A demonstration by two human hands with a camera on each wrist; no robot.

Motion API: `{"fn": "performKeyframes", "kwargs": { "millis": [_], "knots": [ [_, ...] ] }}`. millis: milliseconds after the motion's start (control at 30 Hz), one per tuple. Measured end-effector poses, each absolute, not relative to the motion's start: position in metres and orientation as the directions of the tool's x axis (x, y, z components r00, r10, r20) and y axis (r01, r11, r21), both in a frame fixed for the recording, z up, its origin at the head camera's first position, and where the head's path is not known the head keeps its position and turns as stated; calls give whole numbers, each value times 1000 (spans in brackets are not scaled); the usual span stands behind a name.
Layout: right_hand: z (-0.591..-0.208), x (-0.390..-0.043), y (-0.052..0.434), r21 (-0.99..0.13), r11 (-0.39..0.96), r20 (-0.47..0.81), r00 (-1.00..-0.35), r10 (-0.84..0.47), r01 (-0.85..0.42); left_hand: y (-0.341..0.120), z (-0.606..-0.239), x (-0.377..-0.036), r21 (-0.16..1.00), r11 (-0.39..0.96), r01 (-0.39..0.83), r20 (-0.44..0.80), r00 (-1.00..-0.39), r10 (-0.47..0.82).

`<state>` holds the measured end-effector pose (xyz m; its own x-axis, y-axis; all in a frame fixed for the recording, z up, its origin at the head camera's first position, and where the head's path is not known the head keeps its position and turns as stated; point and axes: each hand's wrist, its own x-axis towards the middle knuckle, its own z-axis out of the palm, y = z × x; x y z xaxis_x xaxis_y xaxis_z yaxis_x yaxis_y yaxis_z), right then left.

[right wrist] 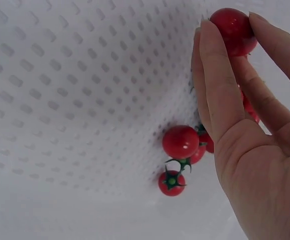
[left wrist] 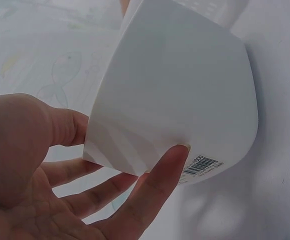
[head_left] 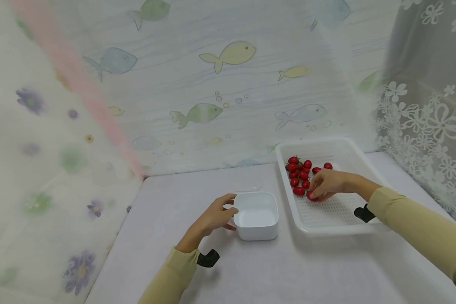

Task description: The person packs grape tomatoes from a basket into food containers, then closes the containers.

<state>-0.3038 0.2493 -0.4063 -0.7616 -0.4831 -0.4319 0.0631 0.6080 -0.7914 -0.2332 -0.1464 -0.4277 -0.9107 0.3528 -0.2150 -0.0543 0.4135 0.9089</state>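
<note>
In the head view my left hand (head_left: 215,215) is at the left side of a white square container (head_left: 257,233) that stands upright on the table. The left wrist view shows its fingers spread about one corner of the container (left wrist: 185,85), one fingertip pressing the wall beside a barcode label (left wrist: 200,166). Over a white perforated basket (head_left: 308,230), my right hand (head_left: 332,184) pinches a red cherry tomato (right wrist: 233,32) between thumb and fingertips. More cherry tomatoes (head_left: 294,182), some with green stems, lie along the basket's left side.
The basket's raised rim stands to the right of the container. A small clear rounded thing (head_left: 248,187) lies behind the container. Fish-patterned sheeting (head_left: 197,114) hangs at the back of the table (head_left: 167,211), with a flowered curtain (head_left: 422,105) at the right.
</note>
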Motion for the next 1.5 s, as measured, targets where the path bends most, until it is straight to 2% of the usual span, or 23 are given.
{"fn": "performKeyframes", "kwargs": {
  "millis": [900,1500],
  "knots": [
    [-373,-299,254,-818,575,-358,-778,-517,-5,-151,-432,-231,933,357,-43,-195,-896,400],
    [-348,-277,249,-853,519,-255,-832,-492,-46,-151,-438,-231,939,343,-27,-172,-901,399]
  ]
}}
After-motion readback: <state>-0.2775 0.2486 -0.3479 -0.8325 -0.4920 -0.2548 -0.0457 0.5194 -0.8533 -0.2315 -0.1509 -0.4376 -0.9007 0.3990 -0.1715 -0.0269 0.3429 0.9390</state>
